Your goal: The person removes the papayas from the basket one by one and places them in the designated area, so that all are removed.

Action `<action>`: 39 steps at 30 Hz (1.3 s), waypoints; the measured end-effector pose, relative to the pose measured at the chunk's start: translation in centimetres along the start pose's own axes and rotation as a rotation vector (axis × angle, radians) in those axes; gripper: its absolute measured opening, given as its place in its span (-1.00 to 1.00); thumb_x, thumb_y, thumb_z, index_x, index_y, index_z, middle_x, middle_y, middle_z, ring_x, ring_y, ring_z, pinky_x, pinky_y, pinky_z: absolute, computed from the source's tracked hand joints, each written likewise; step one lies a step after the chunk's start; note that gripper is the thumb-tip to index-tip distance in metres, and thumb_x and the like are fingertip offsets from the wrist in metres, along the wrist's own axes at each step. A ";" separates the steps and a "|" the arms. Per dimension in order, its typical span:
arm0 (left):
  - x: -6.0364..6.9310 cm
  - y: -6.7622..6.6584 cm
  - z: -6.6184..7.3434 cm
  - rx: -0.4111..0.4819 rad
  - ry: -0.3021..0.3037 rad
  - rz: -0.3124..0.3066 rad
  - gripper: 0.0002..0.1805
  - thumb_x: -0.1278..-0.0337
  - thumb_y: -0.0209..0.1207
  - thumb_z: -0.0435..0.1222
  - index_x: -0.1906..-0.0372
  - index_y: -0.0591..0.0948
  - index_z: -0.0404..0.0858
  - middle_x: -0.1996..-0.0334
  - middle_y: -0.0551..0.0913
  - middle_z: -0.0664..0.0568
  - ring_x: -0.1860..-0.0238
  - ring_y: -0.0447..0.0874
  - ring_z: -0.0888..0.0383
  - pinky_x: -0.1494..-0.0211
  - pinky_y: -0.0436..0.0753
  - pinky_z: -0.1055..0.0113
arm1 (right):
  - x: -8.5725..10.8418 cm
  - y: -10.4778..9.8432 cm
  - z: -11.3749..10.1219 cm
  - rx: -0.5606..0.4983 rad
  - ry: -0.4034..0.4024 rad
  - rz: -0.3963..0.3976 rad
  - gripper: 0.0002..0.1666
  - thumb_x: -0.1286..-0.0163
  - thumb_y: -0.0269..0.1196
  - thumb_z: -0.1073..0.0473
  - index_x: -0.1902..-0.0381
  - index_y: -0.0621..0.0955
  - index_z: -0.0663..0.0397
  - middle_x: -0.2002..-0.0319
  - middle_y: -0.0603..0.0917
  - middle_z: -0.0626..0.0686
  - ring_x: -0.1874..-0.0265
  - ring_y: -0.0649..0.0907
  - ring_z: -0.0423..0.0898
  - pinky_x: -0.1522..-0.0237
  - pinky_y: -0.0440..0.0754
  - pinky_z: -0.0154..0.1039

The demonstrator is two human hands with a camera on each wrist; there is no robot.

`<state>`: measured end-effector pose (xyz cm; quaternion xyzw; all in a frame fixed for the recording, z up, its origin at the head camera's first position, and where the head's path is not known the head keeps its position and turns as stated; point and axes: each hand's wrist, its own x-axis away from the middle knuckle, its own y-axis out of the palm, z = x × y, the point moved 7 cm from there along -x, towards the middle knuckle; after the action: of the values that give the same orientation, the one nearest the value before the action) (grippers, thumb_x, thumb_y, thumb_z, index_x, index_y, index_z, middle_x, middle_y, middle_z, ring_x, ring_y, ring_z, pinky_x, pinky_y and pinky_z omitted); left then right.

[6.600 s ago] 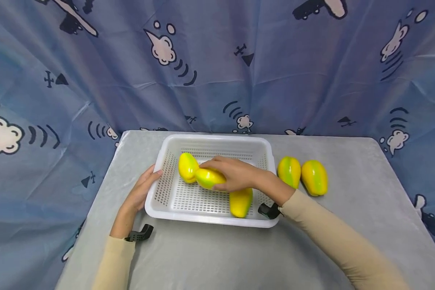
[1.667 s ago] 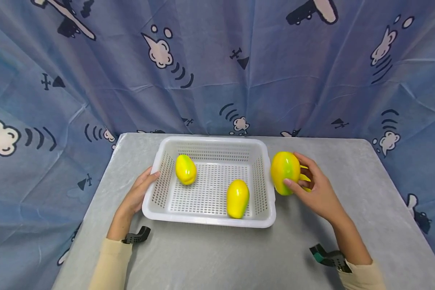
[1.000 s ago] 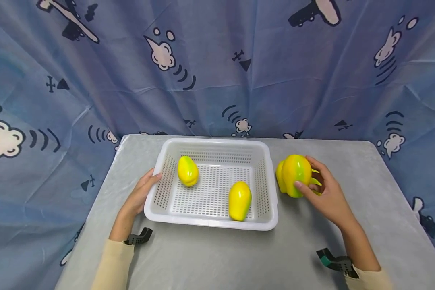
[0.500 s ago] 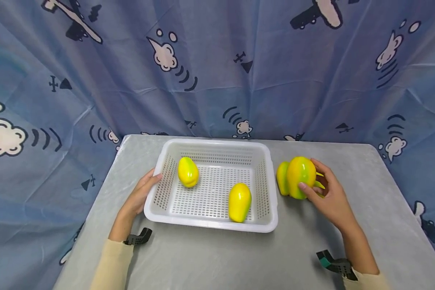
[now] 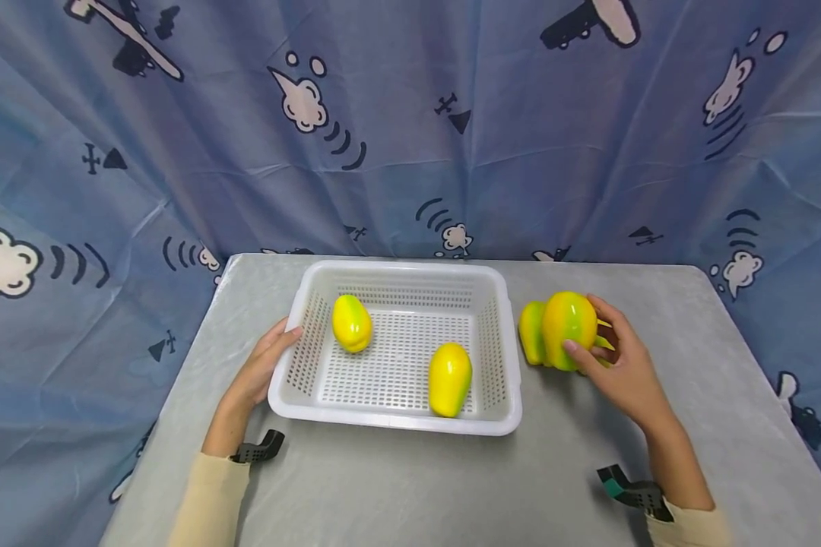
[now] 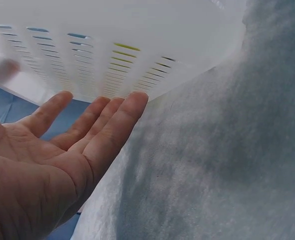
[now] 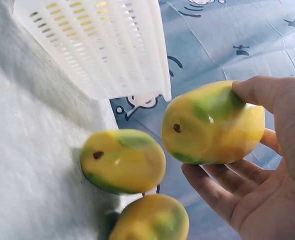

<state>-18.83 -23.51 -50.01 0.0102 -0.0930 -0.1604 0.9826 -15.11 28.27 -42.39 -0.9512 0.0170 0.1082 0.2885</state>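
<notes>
My right hand (image 5: 619,372) holds a glossy yellow-green mango (image 5: 569,331) between thumb and fingers, raised off the table to the right of the white perforated basket (image 5: 390,420). Below it, the right wrist view has one mango (image 7: 123,161) and part of a second mango (image 7: 152,220) on the table; the held one mostly hides them from the head camera. Inside the basket lie two mangoes, one mango (image 5: 352,324) at the back left, another mango (image 5: 450,380) at the front right. My left hand (image 5: 263,365) grips the basket's left side, thumb over the rim, fingers against the outer wall.
A grey cloth-covered table (image 5: 410,486) bears the basket and fruit. Behind it hangs a blue curtain (image 5: 397,129) printed with planes and clouds. Dark straps with camera mounts (image 5: 256,447) sit on both wrists.
Earlier my right hand gripped a third mango inside the basket. Now it holds a mango right of the basket, having shifted slightly rightward over the last two seconds. My left hand stays put.
</notes>
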 end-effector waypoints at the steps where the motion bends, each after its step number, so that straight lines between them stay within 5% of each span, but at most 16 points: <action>1: 0.0 0.0 0.0 0.001 0.000 -0.001 -0.26 -0.73 -0.12 -0.02 -0.74 -0.04 -0.18 -0.49 0.28 -0.57 -0.19 0.69 -0.02 -0.13 0.80 0.03 | 0.0 -0.1 0.1 0.004 0.007 0.002 -0.06 -0.48 0.38 0.21 -0.68 0.22 -0.18 -0.56 0.36 0.17 -0.19 0.45 -0.57 -0.02 0.52 -0.76; 10: 0.1 -0.1 0.2 -0.011 0.003 0.013 -0.26 -0.73 -0.13 -0.02 -0.74 -0.03 -0.17 -0.50 0.28 -0.55 -0.23 0.67 -0.09 -0.13 0.80 -0.02 | 0.0 -1.9 1.1 0.005 0.041 0.048 -0.07 -0.49 0.37 0.22 -0.68 0.20 -0.14 -0.45 0.38 0.30 -0.16 0.45 -0.53 0.00 0.51 -0.77; 19: 0.1 -0.2 0.0 -0.019 -0.015 0.025 -0.25 -0.72 -0.13 0.00 -0.75 -0.06 -0.12 -0.57 0.24 -0.48 -0.42 0.47 -0.39 -0.20 0.77 -0.10 | -0.4 -3.1 2.0 0.068 0.057 0.081 -0.10 -0.49 0.38 0.16 -0.66 0.25 -0.13 -0.51 0.41 0.27 -0.14 0.40 -0.58 0.01 0.45 -0.79; 28: -0.1 0.0 0.1 -0.006 0.004 0.006 -0.25 -0.73 -0.14 -0.01 -0.75 -0.06 -0.17 -0.52 0.26 -0.54 -0.28 0.64 -0.17 -0.14 0.80 -0.05 | -0.2 -4.7 3.4 0.140 0.124 0.121 -0.10 -0.51 0.37 0.07 -0.68 0.23 -0.18 -0.54 0.40 0.25 -0.09 0.36 -0.61 0.04 0.40 -0.80; 39: 0.0 0.1 -0.1 -0.016 -0.013 0.024 -0.25 -0.72 -0.13 0.01 -0.75 -0.07 -0.13 -0.55 0.24 -0.50 -0.39 0.51 -0.37 -0.18 0.77 -0.14 | 0.3 -6.5 4.7 0.204 0.149 0.164 -0.09 -0.51 0.36 0.05 -0.68 0.23 -0.14 -0.53 0.42 0.30 -0.04 0.32 -0.65 0.08 0.34 -0.80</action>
<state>-18.78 -23.43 -50.11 0.0002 -0.0981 -0.1492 0.9839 -15.14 36.30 -42.70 -0.9177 0.1269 0.0579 0.3720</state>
